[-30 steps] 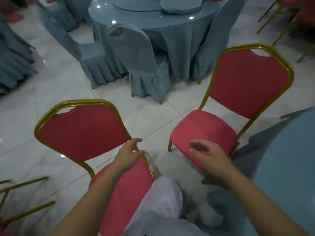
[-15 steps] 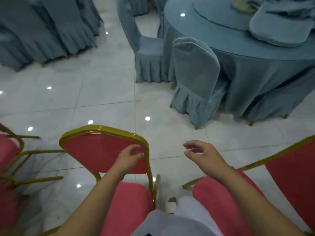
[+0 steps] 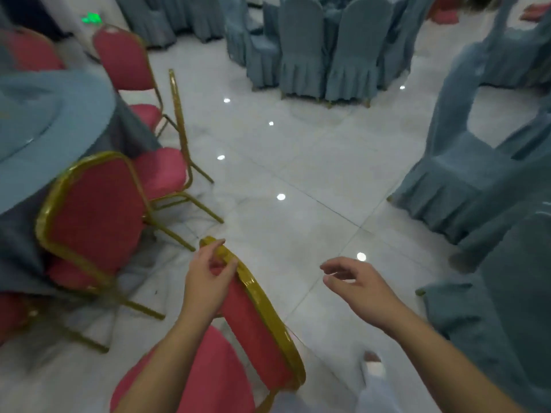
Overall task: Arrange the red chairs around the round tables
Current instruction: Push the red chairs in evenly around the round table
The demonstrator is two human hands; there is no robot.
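Note:
My left hand grips the top of the gold-framed backrest of a red chair, whose seat lies below my forearm. My right hand hangs free over the white floor with loosely curled fingers and holds nothing. At the left stands a round table under a blue-grey cloth. Several other red chairs ring it: one close by with its back to me, one side-on, one farther back.
Chairs in blue-grey covers stand along the right side and around a table at the top. White glossy floor tiles stretch through the middle. My white trouser leg and foot show at the bottom.
The view has swung left, bringing the left table and its red chairs into sight. The chair in my left hand has turned with me. The second chair by my right hand is gone from view.

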